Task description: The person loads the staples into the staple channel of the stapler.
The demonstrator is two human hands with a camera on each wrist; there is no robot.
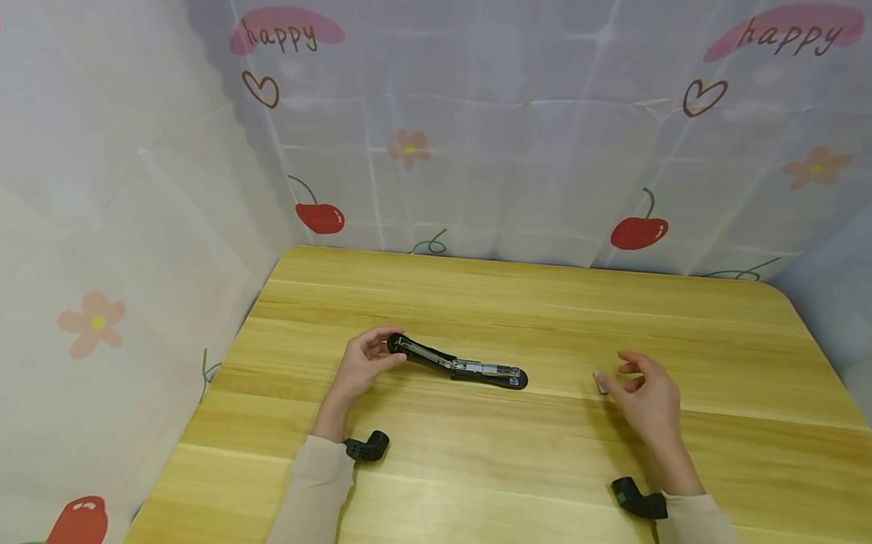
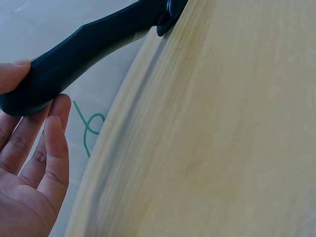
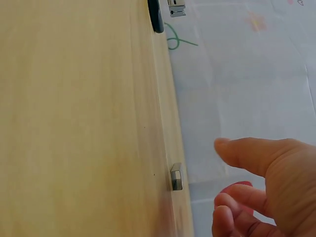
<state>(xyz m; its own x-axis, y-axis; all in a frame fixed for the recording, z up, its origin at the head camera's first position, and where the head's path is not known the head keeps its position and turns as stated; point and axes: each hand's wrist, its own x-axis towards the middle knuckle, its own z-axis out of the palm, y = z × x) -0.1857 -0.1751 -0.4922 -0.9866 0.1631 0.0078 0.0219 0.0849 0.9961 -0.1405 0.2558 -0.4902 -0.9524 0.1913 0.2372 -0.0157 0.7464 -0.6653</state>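
A black stapler (image 1: 475, 374) lies opened out on the table, its metal staple channel showing. My left hand (image 1: 361, 368) pinches the raised cover end at the left, thumb on one side and fingers on the other. In the left wrist view the dark stapler cover (image 2: 84, 54) slants up from that hand's fingertips. Over to the right is a small silvery strip of staples (image 3: 177, 177) on the table. My right hand (image 1: 650, 399) is close beside the strip, thumb and fingers apart; the right wrist view shows a gap between strip and fingers.
The wooden table (image 1: 470, 484) has a rounded far edge, with a printed curtain (image 1: 499, 169) hanging behind it. Another curtain (image 1: 101, 233) hangs along the left side. A black wrist camera (image 1: 370, 447) sits on the left wrist, another camera (image 1: 639, 500) on the right.
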